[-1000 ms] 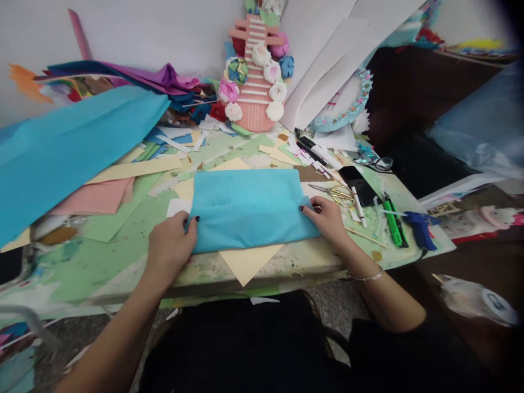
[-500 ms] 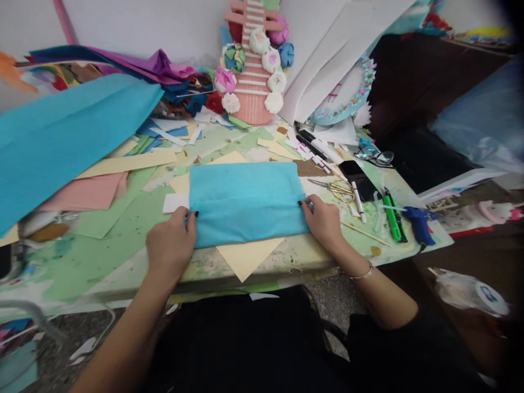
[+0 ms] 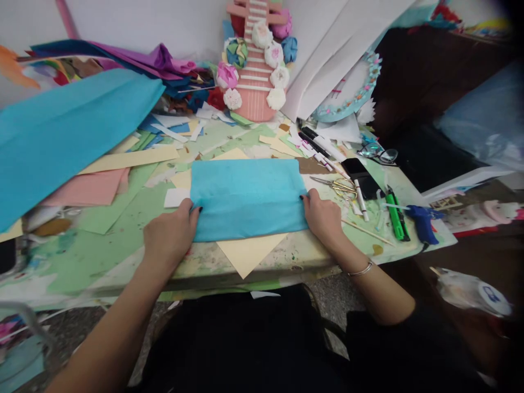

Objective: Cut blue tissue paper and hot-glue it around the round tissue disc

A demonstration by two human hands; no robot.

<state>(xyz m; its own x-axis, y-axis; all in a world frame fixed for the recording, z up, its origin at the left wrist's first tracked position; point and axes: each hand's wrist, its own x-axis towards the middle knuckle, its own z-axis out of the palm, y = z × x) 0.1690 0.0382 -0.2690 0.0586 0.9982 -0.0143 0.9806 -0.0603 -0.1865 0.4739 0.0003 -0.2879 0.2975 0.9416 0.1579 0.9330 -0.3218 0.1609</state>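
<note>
A rectangle of blue crepe paper (image 3: 248, 199) lies in front of me, with soft creases running across its lower half. My left hand (image 3: 172, 226) pinches its left edge between thumb and fingers. At the opposite edge, my right hand (image 3: 323, 215) is closed on the paper the same way, a thin bracelet on that wrist. Beneath the blue paper is a cream sheet (image 3: 244, 256), one corner pointing towards me past the table edge. A small white paper piece (image 3: 177, 197) sits beside my left hand. Gold-handled scissors (image 3: 339, 187) lie just beyond my right hand.
On the right are a phone (image 3: 362, 177), a green cutter (image 3: 395, 218), a blue glue gun (image 3: 423, 222), glasses (image 3: 379, 154) and a wooden stick (image 3: 368, 232). A large blue sheet (image 3: 73, 136) covers the left. Behind stands a pink guitar-shaped craft (image 3: 256, 101) with paper flowers.
Both hands keep their grip on the blue crepe paper's side edges. The view has shifted slightly; the paper lies nearly as before.
</note>
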